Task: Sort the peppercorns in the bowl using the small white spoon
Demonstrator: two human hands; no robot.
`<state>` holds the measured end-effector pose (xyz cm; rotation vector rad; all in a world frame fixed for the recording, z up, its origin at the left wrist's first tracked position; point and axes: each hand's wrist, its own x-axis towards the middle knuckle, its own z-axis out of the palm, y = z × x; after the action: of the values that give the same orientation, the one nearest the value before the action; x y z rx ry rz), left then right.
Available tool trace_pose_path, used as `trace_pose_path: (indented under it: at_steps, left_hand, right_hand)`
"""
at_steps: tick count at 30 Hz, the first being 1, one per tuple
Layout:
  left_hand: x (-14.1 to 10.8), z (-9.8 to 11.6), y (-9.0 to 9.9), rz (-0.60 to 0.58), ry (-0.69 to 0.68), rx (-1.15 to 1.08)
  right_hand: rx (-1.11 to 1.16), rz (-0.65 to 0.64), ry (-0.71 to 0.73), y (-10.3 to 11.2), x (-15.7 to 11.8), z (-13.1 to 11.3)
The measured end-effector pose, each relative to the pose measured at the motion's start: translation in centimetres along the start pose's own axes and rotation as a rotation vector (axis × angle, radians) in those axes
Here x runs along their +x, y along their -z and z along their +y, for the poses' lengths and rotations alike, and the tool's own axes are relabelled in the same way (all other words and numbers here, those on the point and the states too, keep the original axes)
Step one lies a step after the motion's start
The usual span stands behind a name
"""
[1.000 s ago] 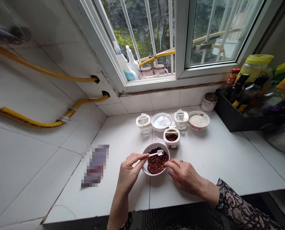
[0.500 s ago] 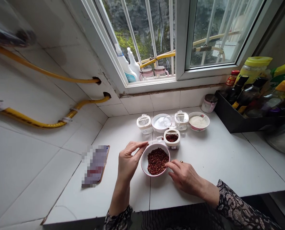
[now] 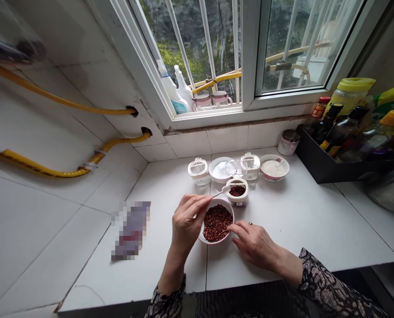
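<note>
Closely, left fingers (image 3: 201, 203) pinch a spoon (image 3: 220, 191); right fingers (image 3: 239, 229) grip the bowl (image 3: 202, 235)

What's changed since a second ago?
The left hand moved the white spoon from over the bowl forward and slightly right, to the rim of the open jar, keeping hold of it. The right hand stayed at the bowl's edge.

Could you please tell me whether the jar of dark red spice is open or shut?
Open: the jar has its clear lid raised behind it, and the spice shows in its mouth.
</note>
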<state>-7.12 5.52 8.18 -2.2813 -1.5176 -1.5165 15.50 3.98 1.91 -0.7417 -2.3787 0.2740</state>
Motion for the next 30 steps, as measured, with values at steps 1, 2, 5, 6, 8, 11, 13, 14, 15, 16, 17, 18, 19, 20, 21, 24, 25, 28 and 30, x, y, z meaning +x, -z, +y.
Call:
trace_pose_path:
  at_steps: [1, 2, 5, 6, 8, 11, 13, 14, 15, 16, 17, 18, 19, 20, 21, 24, 25, 28, 30]
  left_hand:
    - [-0.3, -0.3, 0.6, 0.008, 0.052, -0.028]
    - [-0.6, -0.6, 1.2, 0.009, 0.096, -0.056]
    - [-1.9, -1.7, 2.6, -0.101, 0.189, -0.122]
    - [-2.3, -2.0, 2.9, -0.15, 0.21, -0.128]
    - [-2.9, -2.4, 3.1, -0.246, 0.231, -0.12]
    - [-3.3, -2.4, 2.6, -0.349, 0.229, -0.09]
    - [-3.4, -2.1, 1.9, -0.371, 0.232, -0.081]
    - [-3.4, -2.0, 1.6, -0.373, 0.237, -0.079]
    - [-3.4, -2.0, 1.3, -0.37, 0.243, -0.078]
    - [-3.5, -1.9, 1.1, -0.364, 0.251, -0.077]
    - [-3.6, -1.9, 1.1, -0.355, 0.259, -0.078]
    - [-3.6, -1.9, 1.1, -0.345, 0.266, -0.082]
    - [-3.7, -2.0, 1.2, -0.333, 0.273, -0.089]
    - [-3.8, -2.1, 1.3, -0.32, 0.28, -0.1]
    - [-3.9, -2.1, 1.5, -0.307, 0.287, -0.114]
    - [-4.0, -2.3, 1.8, -0.29, 0.301, -0.141]
    - [-4.0, -2.3, 1.8, -0.291, 0.3, -0.136]
    - [-3.8, -2.1, 1.3, -0.303, 0.282, -0.101]
    - [-3.8, -2.0, 0.9, -0.304, 0.277, -0.091]
  right_hand:
    - [0.003, 0.002, 0.006, 0.0, 0.0, 0.0]
    - [0.005, 0.005, 0.011, 0.0, 0.0, 0.0]
    - [0.005, 0.012, 0.019, 0.0, 0.0, 0.1]
    - [0.003, 0.014, 0.019, 0.0, 0.0, 0.1]
    - [-0.002, 0.02, 0.02, -0.1, -0.1, 0.1]
    - [-0.012, 0.032, 0.024, -0.2, -0.1, 0.1]
    - [-0.016, 0.033, 0.024, -0.2, -0.1, 0.2]
    - [-0.016, 0.033, 0.023, -0.2, -0.1, 0.2]
    - [-0.013, 0.032, 0.021, -0.2, -0.1, 0.2]
    - [-0.009, 0.031, 0.018, -0.2, -0.1, 0.1]
    - [-0.004, 0.03, 0.016, -0.2, -0.1, 0.1]
    - [-0.002, 0.031, 0.016, -0.2, -0.1, 0.1]
    - [-0.002, 0.033, 0.019, -0.2, -0.1, 0.1]
    - [-0.003, 0.035, 0.022, -0.1, -0.1, 0.1]
    - [-0.005, 0.035, 0.023, -0.1, -0.1, 0.1]
    - [-0.003, 0.03, 0.017, -0.2, -0.1, 0.1]
    - [-0.001, 0.025, 0.015, -0.2, -0.2, 0.1]
    - [-0.001, 0.014, 0.011, -0.2, -0.2, 0.1]
    - [-0.009, 0.015, 0.008, -0.2, -0.1, 0.1]
